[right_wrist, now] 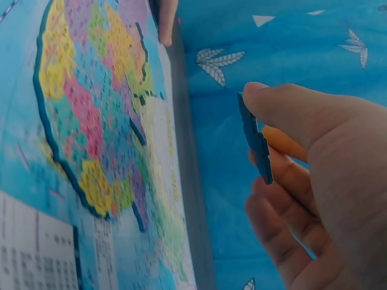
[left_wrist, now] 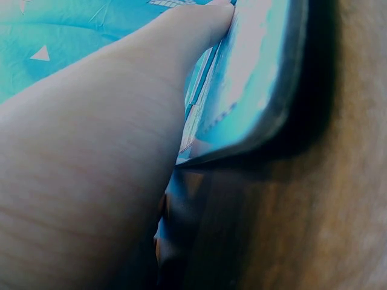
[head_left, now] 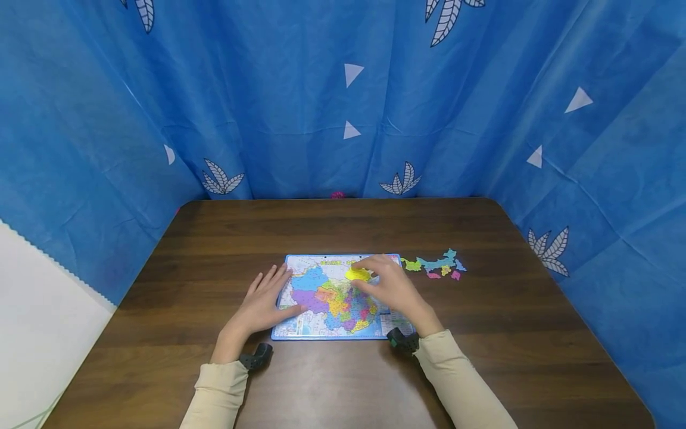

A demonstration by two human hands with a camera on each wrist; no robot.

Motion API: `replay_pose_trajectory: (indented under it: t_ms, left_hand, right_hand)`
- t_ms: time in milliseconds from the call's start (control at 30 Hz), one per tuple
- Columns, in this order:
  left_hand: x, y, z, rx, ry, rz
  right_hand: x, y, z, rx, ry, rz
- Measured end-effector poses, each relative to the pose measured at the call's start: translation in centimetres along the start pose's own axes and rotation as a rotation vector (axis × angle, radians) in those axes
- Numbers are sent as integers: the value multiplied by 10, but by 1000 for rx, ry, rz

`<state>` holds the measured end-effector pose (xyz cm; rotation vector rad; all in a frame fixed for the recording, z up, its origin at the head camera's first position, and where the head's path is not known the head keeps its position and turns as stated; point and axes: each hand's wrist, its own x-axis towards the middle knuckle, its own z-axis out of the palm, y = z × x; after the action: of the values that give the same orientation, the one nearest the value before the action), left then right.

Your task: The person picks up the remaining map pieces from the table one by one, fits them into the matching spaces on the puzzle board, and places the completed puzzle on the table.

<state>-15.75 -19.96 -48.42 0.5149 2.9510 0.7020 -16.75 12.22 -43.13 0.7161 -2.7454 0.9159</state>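
Note:
A map puzzle board (head_left: pixel 321 329) with a blue rim lies on the table, many coloured map pieces set in it. With fingers spread, my left hand (head_left: pixel 264 307) rests across the board's left edge, its thumb over the purple piece (head_left: pixel 308 301). My right hand (head_left: pixel 390 286) pinches a yellow puzzle piece (head_left: pixel 356 274) between thumb and fingers, above the upper part of the board. From the right wrist, that puzzle piece (right_wrist: pixel 257 139) shows edge-on, dark along its side and apart from the board. The left wrist view is mostly filled by the hand (left_wrist: pixel 103 145) beside the board's corner.
Right of the board lie several loose puzzle pieces, among them a green one (head_left: pixel 411 265), a teal one (head_left: pixel 436 263) and a pink one (head_left: pixel 455 275). The brown wooden table (head_left: pixel 509 333) meets a blue patterned curtain (head_left: pixel 300 119) at its back and sides.

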Motion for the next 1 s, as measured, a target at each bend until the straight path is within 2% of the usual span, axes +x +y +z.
replay_pose_trajectory:
  t_ms: [333, 600, 833, 1000]
  left_hand:
    - [-2, 2, 0, -11, 10, 6]
    - [-2, 4, 0, -10, 13, 2]
    - [-2, 3, 1, -6, 15, 2]
    - [-2, 2, 1, -4, 10, 2]
  right_hand:
    - [2, -5, 11, 18, -7, -9]
    - [4, -11, 18, 31, -42, -33]
    - [5, -14, 24, 35, -79, 4]
    - [6, -15, 28, 43, -89, -1]
